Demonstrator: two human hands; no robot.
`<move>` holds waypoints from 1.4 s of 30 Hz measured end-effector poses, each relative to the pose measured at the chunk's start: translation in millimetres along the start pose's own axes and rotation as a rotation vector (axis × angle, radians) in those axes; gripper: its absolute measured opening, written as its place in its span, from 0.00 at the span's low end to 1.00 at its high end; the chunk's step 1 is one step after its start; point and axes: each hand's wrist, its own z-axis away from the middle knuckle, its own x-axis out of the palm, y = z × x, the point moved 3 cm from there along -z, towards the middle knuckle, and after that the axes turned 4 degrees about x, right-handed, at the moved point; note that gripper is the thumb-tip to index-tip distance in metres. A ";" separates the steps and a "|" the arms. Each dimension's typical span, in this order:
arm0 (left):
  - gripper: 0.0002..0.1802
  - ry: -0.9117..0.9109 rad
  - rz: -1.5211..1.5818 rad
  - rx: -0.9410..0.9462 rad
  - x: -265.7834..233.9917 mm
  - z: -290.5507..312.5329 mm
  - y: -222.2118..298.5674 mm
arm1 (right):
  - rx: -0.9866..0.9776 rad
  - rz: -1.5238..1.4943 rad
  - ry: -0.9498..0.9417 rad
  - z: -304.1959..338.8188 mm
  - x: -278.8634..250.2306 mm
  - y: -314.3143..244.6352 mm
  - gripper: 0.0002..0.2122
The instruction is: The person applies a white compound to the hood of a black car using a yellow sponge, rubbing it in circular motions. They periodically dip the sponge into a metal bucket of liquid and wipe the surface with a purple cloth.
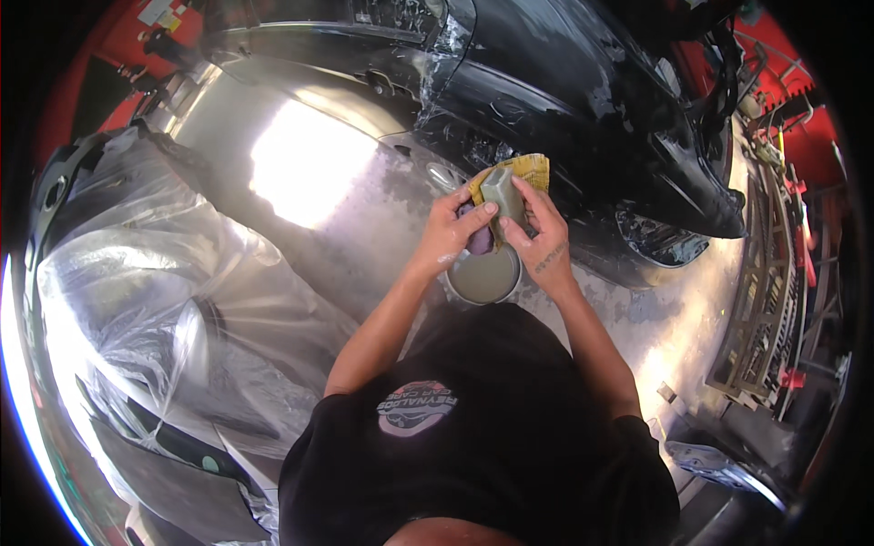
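Both hands meet in front of my chest around a grey-green sanding block (500, 193). A yellowish sheet of sandpaper (533, 169) with printing on its back lies behind the block and sticks out past its far end. My left hand (452, 230) grips the block's left side with the thumb on top, and a wet purple cloth or sponge (481, 238) is tucked under that hand. My right hand (543, 238) closes on the block's right side, its thumb near the lower end. Just below the hands is a round bucket of cloudy grey water (485, 278).
A dark car (564, 100) with pale smeared patches spans the far side. Clear plastic sheeting (191, 282) covers something large at left. Metal frames (763, 300) line the right, and a loose headlight-like part (724, 469) is at lower right. Wet concrete floor (364, 196) lies between.
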 end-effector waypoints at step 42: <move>0.34 -0.005 -0.206 0.054 46.4 -21.8 -16.1 | -0.037 -0.053 0.165 26.0 -52.2 31.6 0.27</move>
